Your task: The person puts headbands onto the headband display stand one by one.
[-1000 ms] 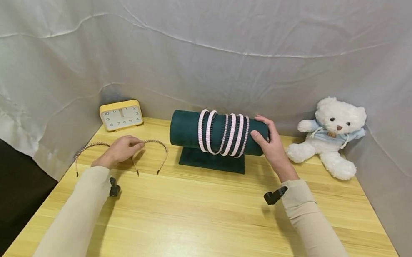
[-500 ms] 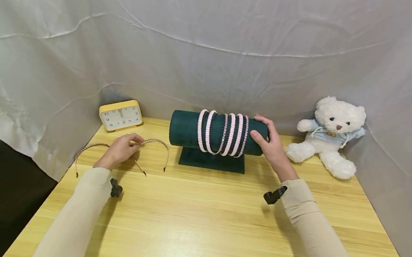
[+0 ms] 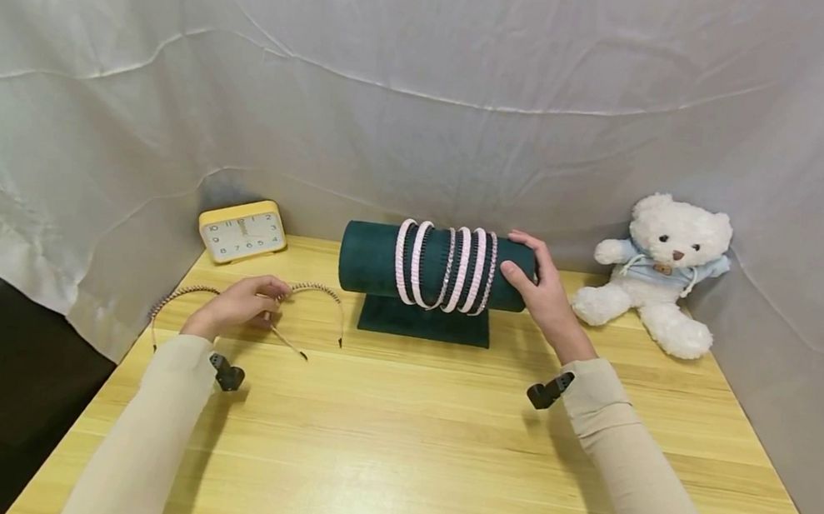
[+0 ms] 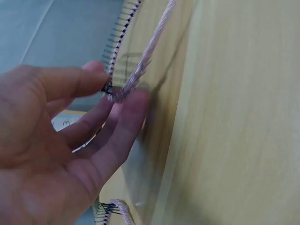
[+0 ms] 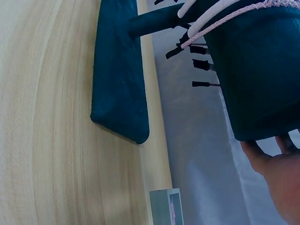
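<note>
Between the fingers and thumb of my left hand (image 3: 237,306), a thin, twisted pink hairband (image 3: 318,287) with dark comb teeth is pinched at its curve. In the left wrist view this hairband (image 4: 152,44) stretches upward from the fingertips. A second twisted hairband (image 3: 178,291) lies on the table behind that wrist, partly covered. My right hand (image 3: 546,300) grips the right end of a dark green padded roll (image 3: 370,257) on a flat base (image 3: 420,321). Several pink and white hairbands (image 3: 462,271) ring the roll, their dark-tipped ends (image 5: 201,64) hanging below.
A yellow-framed clock (image 3: 243,231) stands at the back left. To the right of the stand, a white teddy bear (image 3: 663,271) in a blue top sits against the grey cloth (image 3: 433,58) behind the wooden table (image 3: 391,456).
The pinched hairband has swung a little, its dark tips shifting right across the table. My left hand's fingers have altered their hold on it. The right hand and the roll stay put.
</note>
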Available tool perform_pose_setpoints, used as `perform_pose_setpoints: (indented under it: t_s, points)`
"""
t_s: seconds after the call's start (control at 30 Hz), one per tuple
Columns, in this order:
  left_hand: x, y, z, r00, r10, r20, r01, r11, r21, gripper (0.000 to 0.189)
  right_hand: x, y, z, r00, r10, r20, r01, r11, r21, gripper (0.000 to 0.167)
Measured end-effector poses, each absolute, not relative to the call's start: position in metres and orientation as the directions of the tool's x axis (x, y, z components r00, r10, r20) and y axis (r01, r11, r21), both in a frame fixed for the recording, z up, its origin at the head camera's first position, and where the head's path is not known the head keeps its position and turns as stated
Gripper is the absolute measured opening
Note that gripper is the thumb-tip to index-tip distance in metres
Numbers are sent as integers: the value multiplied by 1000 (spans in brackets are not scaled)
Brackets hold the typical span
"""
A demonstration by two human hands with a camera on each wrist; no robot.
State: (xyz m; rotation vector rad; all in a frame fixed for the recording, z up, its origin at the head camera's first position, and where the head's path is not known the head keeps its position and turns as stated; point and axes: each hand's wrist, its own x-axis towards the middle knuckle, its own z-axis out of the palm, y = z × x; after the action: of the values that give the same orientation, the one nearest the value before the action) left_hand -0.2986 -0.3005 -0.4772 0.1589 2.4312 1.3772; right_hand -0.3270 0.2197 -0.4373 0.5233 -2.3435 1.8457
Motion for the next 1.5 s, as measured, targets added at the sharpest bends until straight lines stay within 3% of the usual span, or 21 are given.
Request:
perform_pose_setpoints:
  t_s: [0.17,0.67,0.9,1.5]
  points:
    - [-296,-308,-482,-905,313,-287,-142,414,899,50,-327,220,-437,-935,-197,295,-333,201,-921,54]
    - [-291,-314,-488,-891,352,-288,-180,309,934,54,-326,221,-438,-934,-199,298,-337,204,-919,54]
    - [-292,-317,-489,-882,366,-298,-202,276,940,62,-326,221,-437,-933,-197,300,-338,203,-919,54]
    - [-288,-317,-490,-895,357,-267,-184,251,950,57,-327,220,-438,-931,-200,305,-343,199,-918,55]
